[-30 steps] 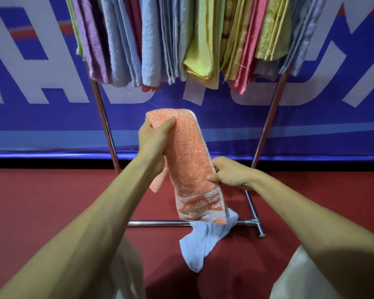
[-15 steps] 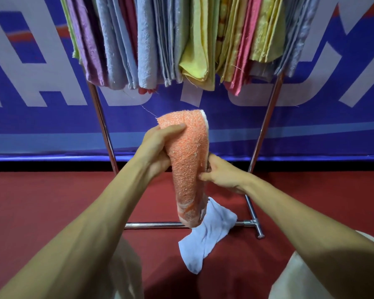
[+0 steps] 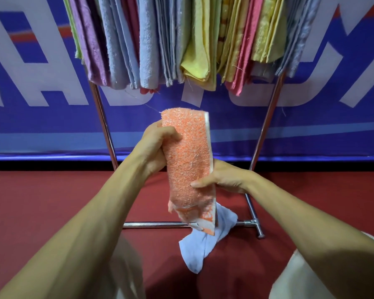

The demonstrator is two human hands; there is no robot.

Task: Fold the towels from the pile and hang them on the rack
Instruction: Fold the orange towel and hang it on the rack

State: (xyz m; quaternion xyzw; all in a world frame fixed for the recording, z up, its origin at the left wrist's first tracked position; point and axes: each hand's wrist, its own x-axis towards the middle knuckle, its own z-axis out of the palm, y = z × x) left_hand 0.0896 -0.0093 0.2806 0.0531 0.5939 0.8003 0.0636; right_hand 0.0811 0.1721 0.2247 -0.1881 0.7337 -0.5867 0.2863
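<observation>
I hold a folded orange towel [image 3: 188, 160] upright in front of me, below the rack. My left hand [image 3: 153, 147] grips its upper left edge, fingers curled round the fold. My right hand [image 3: 220, 178] grips its lower right side, thumb across the front. The towel's patterned white and orange hem hangs at the bottom. The metal rack [image 3: 104, 126] stands ahead, and several folded towels [image 3: 181, 39] in purple, blue, grey, yellow and pink hang packed along its top. A light blue towel [image 3: 203, 244] lies crumpled on the floor behind the orange one.
The rack's chrome base bar [image 3: 156, 224] runs across the red floor [image 3: 30, 201], with a foot [image 3: 257, 229] at the right. A blue banner with large white letters [image 3: 30, 83] covers the wall behind. My pale trouser knees [image 3: 294, 277] show at the bottom.
The orange towel has been folded narrower and turned upright. My right hand slid round to grip its lower right side, and my left hand shifted lower on the upper edge.
</observation>
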